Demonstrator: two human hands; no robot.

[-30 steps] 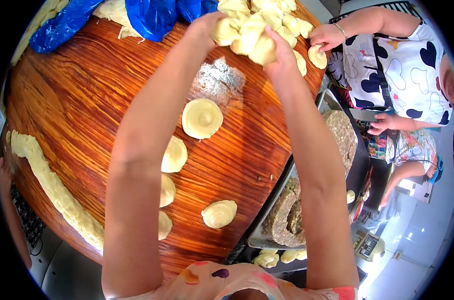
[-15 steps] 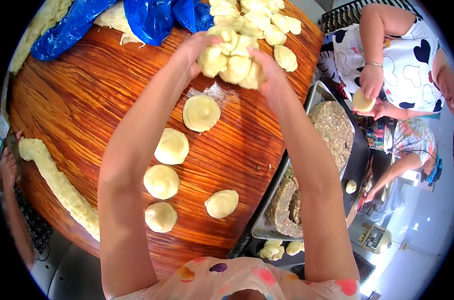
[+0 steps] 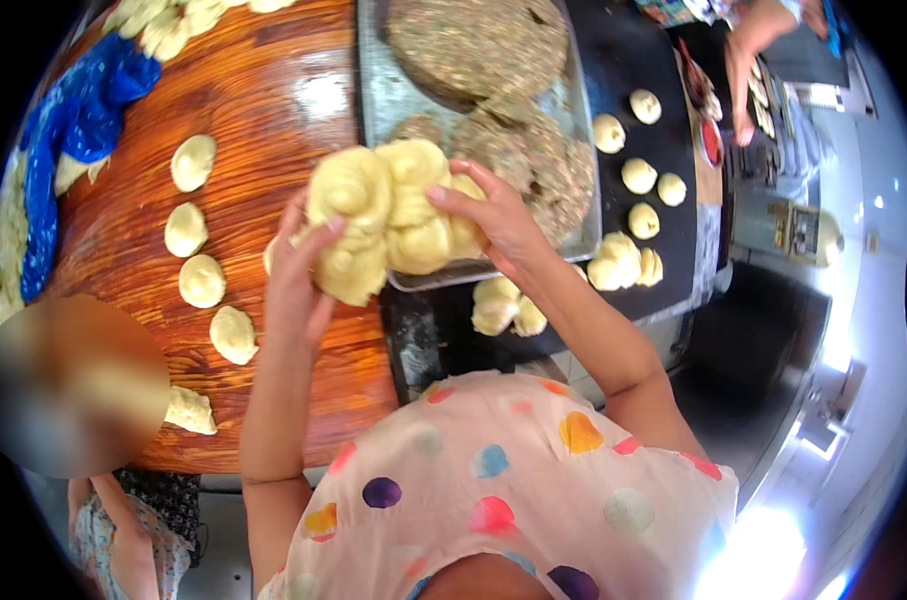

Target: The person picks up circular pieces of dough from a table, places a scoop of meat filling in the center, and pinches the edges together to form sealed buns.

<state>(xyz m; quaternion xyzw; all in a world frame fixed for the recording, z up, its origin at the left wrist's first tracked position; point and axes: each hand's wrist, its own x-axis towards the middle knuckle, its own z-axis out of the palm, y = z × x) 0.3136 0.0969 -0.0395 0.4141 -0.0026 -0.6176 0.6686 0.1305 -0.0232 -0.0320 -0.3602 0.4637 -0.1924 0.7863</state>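
Holding dough pieces (image 3: 348, 190), near metal tray (image 3: 380, 95)

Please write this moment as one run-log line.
left hand: holds dough cluster | right hand: holds same cluster | wooden table: dough rounds, blue plastic | metal tray: brown mixture

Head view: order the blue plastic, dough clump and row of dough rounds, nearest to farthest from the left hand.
From the left hand:
1. Dough clump: in its grasp.
2. Row of dough rounds: on the wooden table, to its left.
3. Blue plastic: upper left.
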